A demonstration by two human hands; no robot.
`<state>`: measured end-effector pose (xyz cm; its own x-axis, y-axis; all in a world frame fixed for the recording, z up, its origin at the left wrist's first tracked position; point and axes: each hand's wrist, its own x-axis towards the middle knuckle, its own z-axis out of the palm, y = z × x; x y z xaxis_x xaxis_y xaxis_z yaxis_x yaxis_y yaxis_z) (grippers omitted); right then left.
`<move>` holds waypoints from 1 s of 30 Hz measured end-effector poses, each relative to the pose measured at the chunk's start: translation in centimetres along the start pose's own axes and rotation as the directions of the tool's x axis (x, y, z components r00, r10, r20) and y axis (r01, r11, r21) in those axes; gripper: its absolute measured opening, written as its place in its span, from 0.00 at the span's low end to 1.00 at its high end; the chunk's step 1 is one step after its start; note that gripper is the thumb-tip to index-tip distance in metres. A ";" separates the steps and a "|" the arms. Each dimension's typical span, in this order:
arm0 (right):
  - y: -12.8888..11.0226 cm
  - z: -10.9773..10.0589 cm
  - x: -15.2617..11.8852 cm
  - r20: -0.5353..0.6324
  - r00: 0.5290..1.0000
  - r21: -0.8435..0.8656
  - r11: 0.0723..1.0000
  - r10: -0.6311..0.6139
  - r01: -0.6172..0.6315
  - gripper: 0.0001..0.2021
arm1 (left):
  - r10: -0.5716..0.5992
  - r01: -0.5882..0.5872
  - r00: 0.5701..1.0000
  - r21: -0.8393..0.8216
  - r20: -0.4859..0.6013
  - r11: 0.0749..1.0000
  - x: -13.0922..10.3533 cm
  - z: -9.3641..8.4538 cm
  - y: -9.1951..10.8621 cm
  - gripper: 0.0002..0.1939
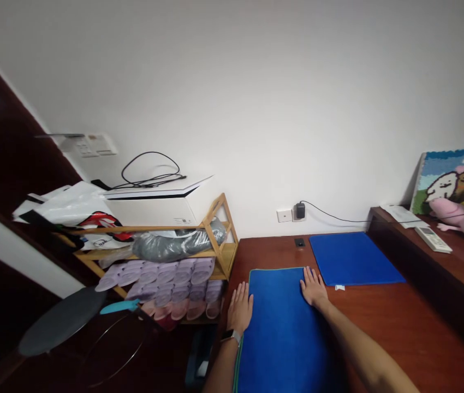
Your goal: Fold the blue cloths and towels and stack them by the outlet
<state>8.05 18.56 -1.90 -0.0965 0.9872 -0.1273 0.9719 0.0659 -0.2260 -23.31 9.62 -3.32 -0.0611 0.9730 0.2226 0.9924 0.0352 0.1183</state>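
Note:
A blue cloth (281, 327) with a green edge lies flat on the reddish-brown wooden table (379, 316), running toward me. My left hand (240, 308) rests flat along its left edge, fingers stretched out; a watch (231, 335) is on that wrist. On the cloth's right edge, close to its far corner, my right hand (314, 286) lies open with the fingers spread. Just right of that hand is a second blue cloth (355, 259), laid flat, with a small white tag (340, 287) at its near edge.
Left of the table stands a wooden rack (227, 256) with several lilac and pink slippers (166, 292), a white box (154, 210) and plastic bags. A round stool (64, 322) is nearby. On the raised right shelf lie a remote control (433, 239) and a pink plush toy (461, 221).

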 end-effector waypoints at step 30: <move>3.1 4.9 -15.8 -0.231 0.959 0.064 0.981 -0.163 0.183 0.33 | 0.301 -0.317 0.941 -0.091 -0.157 0.944 -12.0 -2.8 11.8 0.30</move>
<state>11.55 2.47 -5.27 -0.2015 0.9697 0.1383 0.9221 0.2354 -0.3072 -11.19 -2.27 -1.91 0.2243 0.8898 0.3974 0.9463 -0.2962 0.1292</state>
